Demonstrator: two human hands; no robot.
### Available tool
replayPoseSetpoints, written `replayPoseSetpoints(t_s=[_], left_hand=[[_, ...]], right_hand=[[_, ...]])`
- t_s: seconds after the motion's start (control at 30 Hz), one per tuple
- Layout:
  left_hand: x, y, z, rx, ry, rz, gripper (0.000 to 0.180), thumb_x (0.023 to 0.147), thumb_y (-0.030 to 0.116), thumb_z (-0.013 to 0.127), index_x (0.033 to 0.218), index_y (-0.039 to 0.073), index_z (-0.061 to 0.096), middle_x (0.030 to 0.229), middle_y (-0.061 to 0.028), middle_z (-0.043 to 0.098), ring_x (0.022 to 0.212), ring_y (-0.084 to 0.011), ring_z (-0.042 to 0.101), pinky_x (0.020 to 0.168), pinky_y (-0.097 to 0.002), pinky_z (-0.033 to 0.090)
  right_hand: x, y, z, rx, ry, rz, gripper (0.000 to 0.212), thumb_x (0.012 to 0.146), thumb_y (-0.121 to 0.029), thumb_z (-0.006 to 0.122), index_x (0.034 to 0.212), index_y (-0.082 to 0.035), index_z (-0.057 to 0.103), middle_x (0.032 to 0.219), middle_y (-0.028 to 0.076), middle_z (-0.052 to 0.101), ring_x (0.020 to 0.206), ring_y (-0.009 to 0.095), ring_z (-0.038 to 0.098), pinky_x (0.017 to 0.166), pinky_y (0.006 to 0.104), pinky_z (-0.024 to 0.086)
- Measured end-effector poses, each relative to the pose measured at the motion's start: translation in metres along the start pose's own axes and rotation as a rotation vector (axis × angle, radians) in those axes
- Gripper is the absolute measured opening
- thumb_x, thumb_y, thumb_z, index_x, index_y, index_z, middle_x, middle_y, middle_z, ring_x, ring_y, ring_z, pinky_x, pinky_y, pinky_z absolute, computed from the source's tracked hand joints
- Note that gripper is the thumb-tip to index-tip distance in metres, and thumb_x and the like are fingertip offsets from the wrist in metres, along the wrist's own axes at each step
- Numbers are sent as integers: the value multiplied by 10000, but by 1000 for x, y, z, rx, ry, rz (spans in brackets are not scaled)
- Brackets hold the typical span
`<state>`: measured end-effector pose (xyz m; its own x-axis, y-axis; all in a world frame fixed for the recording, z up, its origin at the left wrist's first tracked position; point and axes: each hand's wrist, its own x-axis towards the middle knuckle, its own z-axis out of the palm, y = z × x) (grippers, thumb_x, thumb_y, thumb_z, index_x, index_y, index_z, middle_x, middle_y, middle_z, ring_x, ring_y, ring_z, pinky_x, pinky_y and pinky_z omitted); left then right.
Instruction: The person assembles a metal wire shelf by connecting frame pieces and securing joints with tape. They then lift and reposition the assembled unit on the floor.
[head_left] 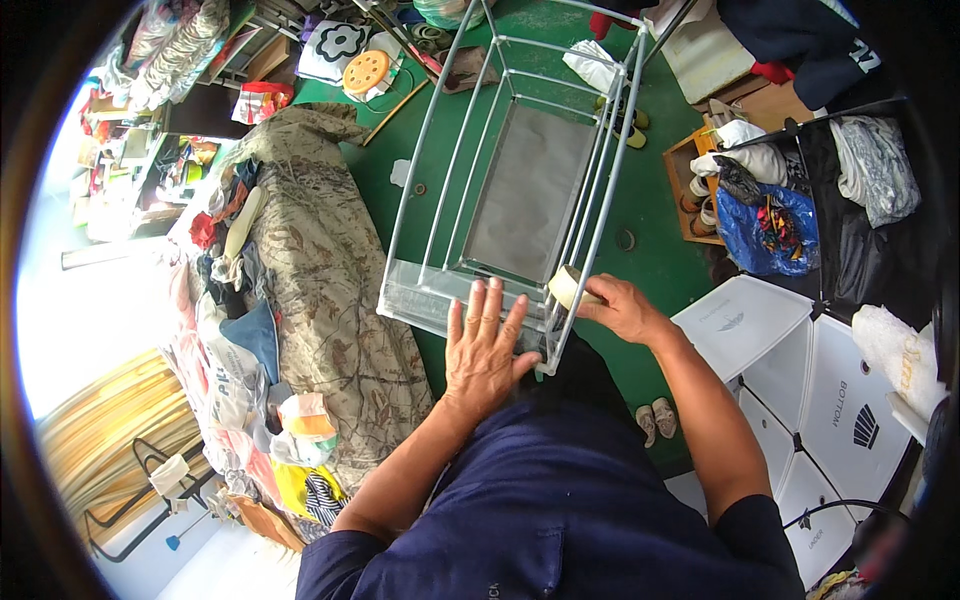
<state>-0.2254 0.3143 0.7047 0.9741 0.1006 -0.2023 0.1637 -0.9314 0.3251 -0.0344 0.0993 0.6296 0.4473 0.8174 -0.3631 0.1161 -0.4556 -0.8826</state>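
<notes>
A rack of thin pale tubes (384, 303) stands before me, with a grey mesh-like panel (528, 190) at its far bottom. Across its near end stretches a clear plastic strip (422, 288). My left hand (483, 350) lies flat over this strip, fingers spread, holding nothing. At the rack's near right corner my right hand (625, 308) grips a roll of cream tape (566, 287) against the tube. The right fingertips are partly hidden behind the roll.
A camouflage cover (330, 240) with piled clothes lies left. White storage panels (840, 400) stand right, below a wooden shoe box (690, 190) and a blue plastic bag (765, 235). Shoes (655, 422) and a small ring (420, 189) lie on the green floor (640, 370).
</notes>
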Motion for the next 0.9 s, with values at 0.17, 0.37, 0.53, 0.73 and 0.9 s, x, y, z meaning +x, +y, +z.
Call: replayPoseSetpoints(t_s=[0.17, 0.37, 0.53, 0.73, 0.9], left_hand=[[-3, -32, -16, 41, 11, -115, 934, 909, 492, 739, 1639, 43, 366, 1744, -263, 205, 1632, -441, 139, 1301, -603, 106], [-8, -74, -28, 125, 69, -259, 925, 925, 413, 738, 1650, 19, 320, 1753, -243, 194, 1639, -423, 119, 1309, -587, 74], [-17, -106, -26, 156, 134, -266, 826, 1014, 502, 598, 1673, 91, 317, 1753, -273, 153, 1624, -476, 124, 1290, -618, 104], [-18, -108, -20, 19, 203, -204, 774, 1011, 371, 643, 1659, 75, 340, 1739, -309, 152, 1604, -516, 151, 1283, -587, 190], [-18, -107, -22, 6, 204, -194, 770, 1006, 351, 651, 1653, 64, 348, 1731, -317, 162, 1598, -526, 158, 1281, -587, 197]], right_hand=[[4, 14, 4, 120, 6, -18, 382, 953, -325, 798, 1208, -54, 711, 1013, 124, 678, 949, 267, 672, 840, 387, 523], [17, 0, 4, 247, -65, 16, 355, 964, -256, 790, 1248, -54, 721, 1062, 112, 722, 980, 223, 705, 865, 361, 552], [22, -6, 3, 194, -65, -29, 292, 970, -180, 773, 1211, -22, 723, 1115, 89, 739, 1041, 192, 704, 926, 343, 553], [25, 12, 22, 179, 70, -146, 295, 933, -201, 817, 1170, -41, 745, 1107, 106, 736, 1040, 247, 715, 919, 363, 562], [26, 14, 28, 171, 170, -248, 297, 883, -226, 868, 1105, -58, 765, 1115, 98, 744, 1095, 264, 697, 947, 378, 557]])
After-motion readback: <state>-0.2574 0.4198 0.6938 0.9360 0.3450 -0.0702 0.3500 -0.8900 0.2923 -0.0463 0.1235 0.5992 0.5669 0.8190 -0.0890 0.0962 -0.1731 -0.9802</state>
